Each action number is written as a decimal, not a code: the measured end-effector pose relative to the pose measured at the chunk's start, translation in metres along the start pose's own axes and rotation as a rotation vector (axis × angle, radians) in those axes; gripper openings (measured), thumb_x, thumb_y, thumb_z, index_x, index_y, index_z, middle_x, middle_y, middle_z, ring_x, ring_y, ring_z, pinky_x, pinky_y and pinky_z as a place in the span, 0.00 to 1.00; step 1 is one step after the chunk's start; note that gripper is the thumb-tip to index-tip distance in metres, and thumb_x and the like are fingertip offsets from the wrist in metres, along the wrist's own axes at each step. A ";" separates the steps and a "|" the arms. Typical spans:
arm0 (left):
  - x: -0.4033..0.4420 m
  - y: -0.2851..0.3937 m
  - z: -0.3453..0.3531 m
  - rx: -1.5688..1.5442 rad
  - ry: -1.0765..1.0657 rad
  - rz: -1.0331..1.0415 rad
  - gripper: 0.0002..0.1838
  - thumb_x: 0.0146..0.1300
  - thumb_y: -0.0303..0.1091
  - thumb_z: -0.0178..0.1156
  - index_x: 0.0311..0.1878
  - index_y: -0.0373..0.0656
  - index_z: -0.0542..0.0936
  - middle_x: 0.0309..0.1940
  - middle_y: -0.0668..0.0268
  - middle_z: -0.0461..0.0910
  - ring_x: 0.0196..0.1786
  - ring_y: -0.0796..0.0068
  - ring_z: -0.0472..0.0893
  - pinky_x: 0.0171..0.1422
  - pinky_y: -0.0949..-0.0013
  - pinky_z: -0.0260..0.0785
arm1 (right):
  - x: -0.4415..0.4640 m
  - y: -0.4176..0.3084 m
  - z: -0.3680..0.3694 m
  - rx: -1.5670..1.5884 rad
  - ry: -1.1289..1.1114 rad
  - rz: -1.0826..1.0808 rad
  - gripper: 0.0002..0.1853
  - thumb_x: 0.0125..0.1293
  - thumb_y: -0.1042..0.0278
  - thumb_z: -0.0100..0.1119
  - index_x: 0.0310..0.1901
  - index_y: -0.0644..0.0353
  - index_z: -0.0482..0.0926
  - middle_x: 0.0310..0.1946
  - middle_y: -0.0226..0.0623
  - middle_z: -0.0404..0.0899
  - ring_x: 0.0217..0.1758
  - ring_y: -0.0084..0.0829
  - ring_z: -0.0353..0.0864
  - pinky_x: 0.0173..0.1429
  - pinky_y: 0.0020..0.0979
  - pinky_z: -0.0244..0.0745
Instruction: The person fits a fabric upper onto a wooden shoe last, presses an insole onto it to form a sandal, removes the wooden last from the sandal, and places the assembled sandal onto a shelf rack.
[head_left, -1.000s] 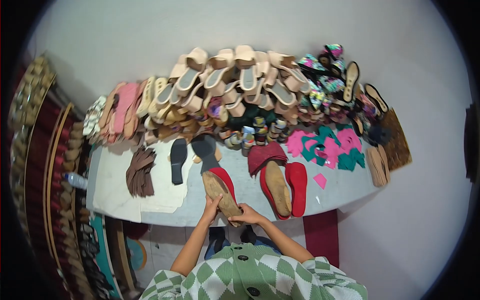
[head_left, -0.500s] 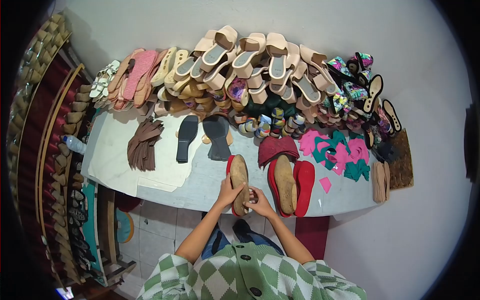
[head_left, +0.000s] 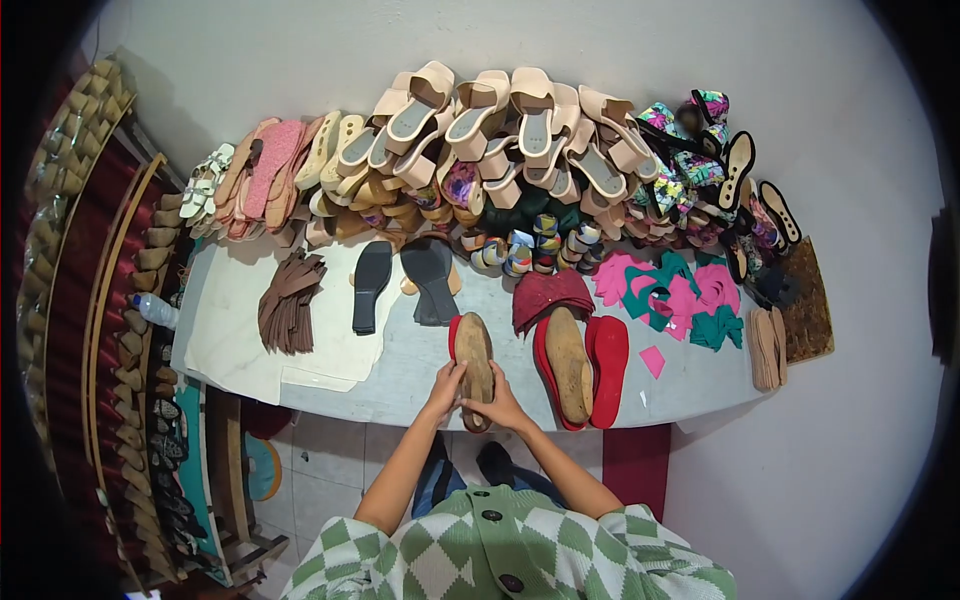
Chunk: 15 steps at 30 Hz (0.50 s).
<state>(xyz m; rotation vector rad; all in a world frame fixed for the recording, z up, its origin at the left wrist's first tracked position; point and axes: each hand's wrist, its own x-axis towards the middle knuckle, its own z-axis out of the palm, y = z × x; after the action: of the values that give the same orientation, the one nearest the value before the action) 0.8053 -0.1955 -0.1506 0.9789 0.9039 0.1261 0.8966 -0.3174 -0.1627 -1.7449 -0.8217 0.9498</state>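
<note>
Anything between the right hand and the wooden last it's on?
Nothing visible: the right hand is directly on the wooden last, toward its near end. A red sole shows along the left edge.

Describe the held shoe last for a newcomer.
Find the grey table, middle of its near edge. A brown, foot-shaped last is there, red along its left. Unlike the similar last to its right, it's held between left hand and right hand.
</note>
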 end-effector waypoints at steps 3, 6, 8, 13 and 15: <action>-0.013 0.018 0.007 -0.024 -0.063 -0.028 0.34 0.58 0.49 0.58 0.63 0.41 0.61 0.59 0.58 0.61 0.61 0.64 0.64 0.51 0.55 0.69 | 0.007 0.016 0.003 -0.025 0.049 -0.097 0.57 0.40 0.54 0.71 0.67 0.62 0.42 0.57 0.63 0.57 0.60 0.55 0.60 0.63 0.43 0.58; -0.017 0.019 0.013 0.032 -0.048 0.009 0.35 0.56 0.47 0.61 0.63 0.43 0.61 0.59 0.59 0.61 0.63 0.63 0.62 0.54 0.50 0.67 | 0.002 0.017 0.001 -0.079 0.028 -0.054 0.58 0.38 0.58 0.71 0.67 0.61 0.40 0.55 0.62 0.57 0.59 0.55 0.60 0.63 0.43 0.59; -0.010 0.007 0.009 0.067 0.007 0.019 0.36 0.55 0.47 0.62 0.64 0.44 0.59 0.61 0.60 0.58 0.64 0.62 0.60 0.56 0.49 0.65 | -0.003 0.011 0.004 -0.059 0.051 -0.011 0.56 0.39 0.61 0.68 0.67 0.60 0.40 0.55 0.59 0.56 0.60 0.52 0.58 0.64 0.42 0.57; -0.019 0.012 0.008 0.046 -0.018 0.019 0.39 0.54 0.45 0.63 0.66 0.45 0.55 0.64 0.60 0.52 0.65 0.60 0.58 0.58 0.48 0.63 | -0.009 0.005 0.014 -0.088 0.130 -0.077 0.56 0.37 0.64 0.67 0.67 0.59 0.40 0.54 0.59 0.53 0.60 0.52 0.55 0.64 0.43 0.56; -0.028 0.018 0.011 -0.013 -0.074 0.005 0.39 0.55 0.44 0.62 0.66 0.47 0.53 0.66 0.60 0.51 0.67 0.61 0.55 0.61 0.45 0.58 | -0.014 -0.002 0.014 -0.076 0.151 -0.092 0.57 0.37 0.65 0.66 0.67 0.59 0.39 0.54 0.58 0.52 0.60 0.53 0.55 0.65 0.44 0.55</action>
<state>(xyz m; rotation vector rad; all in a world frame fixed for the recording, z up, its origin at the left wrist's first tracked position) 0.7998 -0.2057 -0.1172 0.9680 0.8322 0.0991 0.8772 -0.3229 -0.1608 -1.8041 -0.8415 0.7254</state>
